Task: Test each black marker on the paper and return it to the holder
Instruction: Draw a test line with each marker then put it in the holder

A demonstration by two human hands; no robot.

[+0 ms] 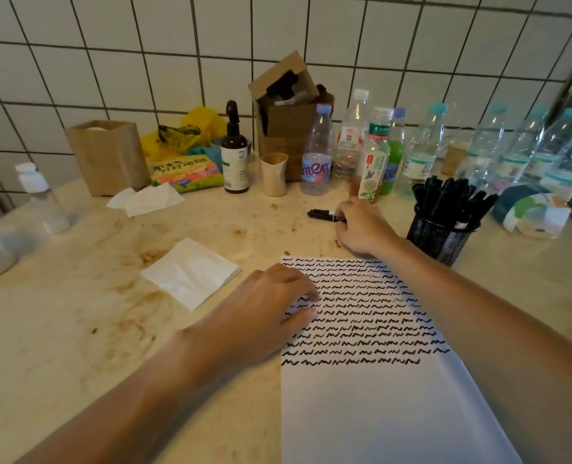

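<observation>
along the back edge of the counter (77,329), a clear bottle (317,152) wears a blue-pink label showing the letters "men" (the rest wraps out of sight). beside it, a green-capped bottle (375,155) bears the characters "东方" on its neck band. the colourful packet (186,172) carries chinese print, too blurred to read.

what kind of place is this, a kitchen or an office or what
Probably a kitchen or pantry counter used as a makeshift desk: a white tiled wall behind a stained countertop, a row of drink bottles, plus a mesh holder of black markers.
</observation>
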